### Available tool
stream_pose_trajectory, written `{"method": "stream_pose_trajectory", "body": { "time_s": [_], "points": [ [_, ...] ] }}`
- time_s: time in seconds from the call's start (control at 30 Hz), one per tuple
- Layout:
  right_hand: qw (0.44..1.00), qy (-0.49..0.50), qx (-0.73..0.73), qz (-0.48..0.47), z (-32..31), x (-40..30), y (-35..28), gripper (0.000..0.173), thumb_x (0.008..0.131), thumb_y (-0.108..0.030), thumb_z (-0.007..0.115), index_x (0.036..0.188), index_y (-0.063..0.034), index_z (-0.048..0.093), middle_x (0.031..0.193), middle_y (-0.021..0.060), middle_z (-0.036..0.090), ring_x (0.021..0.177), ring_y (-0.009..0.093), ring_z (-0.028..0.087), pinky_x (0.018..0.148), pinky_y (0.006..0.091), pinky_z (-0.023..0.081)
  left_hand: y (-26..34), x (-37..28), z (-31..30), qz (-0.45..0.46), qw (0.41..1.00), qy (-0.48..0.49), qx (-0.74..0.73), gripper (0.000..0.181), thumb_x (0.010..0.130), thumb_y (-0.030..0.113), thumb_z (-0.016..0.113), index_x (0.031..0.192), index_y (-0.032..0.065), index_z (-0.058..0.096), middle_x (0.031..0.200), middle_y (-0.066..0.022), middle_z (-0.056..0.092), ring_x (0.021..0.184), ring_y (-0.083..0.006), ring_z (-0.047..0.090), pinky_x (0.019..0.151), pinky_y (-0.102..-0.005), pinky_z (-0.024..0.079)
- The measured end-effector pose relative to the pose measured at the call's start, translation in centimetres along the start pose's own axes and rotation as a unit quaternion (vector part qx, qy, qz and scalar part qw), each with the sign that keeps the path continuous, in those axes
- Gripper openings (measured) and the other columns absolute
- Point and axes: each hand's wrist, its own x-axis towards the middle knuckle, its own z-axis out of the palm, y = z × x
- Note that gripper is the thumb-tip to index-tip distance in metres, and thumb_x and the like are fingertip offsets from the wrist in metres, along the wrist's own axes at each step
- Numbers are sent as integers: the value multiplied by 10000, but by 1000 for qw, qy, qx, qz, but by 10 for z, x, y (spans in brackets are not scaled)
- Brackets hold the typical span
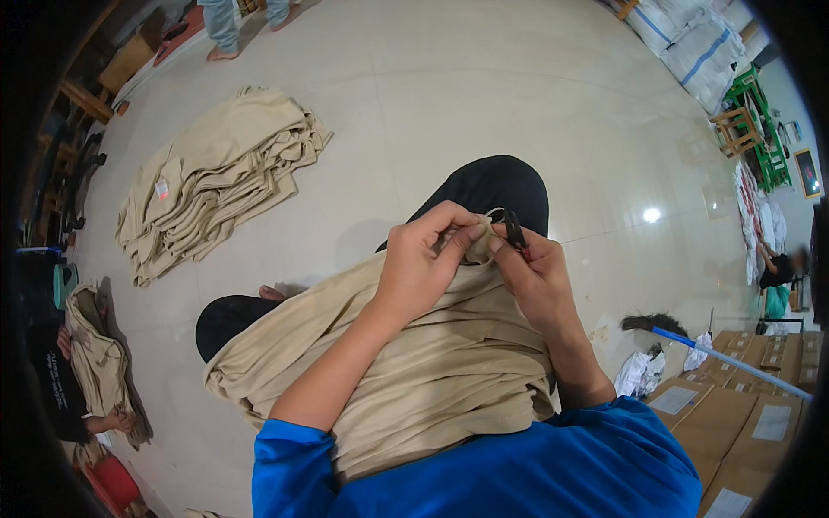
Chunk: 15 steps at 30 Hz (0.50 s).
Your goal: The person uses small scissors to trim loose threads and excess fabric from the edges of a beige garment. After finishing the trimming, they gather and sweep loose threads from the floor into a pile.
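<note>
A beige cloth garment (447, 369) lies bunched across my lap, over my dark-trousered legs. At its far end, my left hand (421, 259) pinches a small gathered edge between thumb and fingers. My right hand (534, 269) grips the same edge from the other side, its thumb almost meeting the left thumb. Dark thread snips (513, 230) are also held in the right hand, sticking out past the fingers. A thin pale strip of cloth loops up just above the fingertips. How the fingers close beneath the cloth is partly hidden.
A pile of beige garments (220, 181) lies on the tiled floor, ahead to the left. Cardboard boxes (719, 421), a broom with a blue handle (732, 362) and plastic bags (638, 374) are to the right. At the left edge, another person's hand (120, 421) touches beige cloth.
</note>
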Motion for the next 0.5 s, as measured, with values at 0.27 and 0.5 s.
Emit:
{"method": "stream_pose_trajectory", "body": {
  "time_s": [0.27,0.5],
  "points": [
    [996,11,80,48,3,4,4,205,1006,-98,597,1165,19,651,610,-84,446,478,0,339,431,205,239,-7,2,2,-133,963,6,-234,149,1056,157,550,1038,11,572,809,13,621,724,-61,553,705,-232,477],
    [992,31,106,54,4,5,8,212,1003,-111,604,1171,9,654,643,-87,459,505,-5,356,441,205,257,-7,3,5,-147,955,16,-257,205,1077,220,510,1060,25,571,918,1,630,805,-70,563,766,-248,488]
  ]
}}
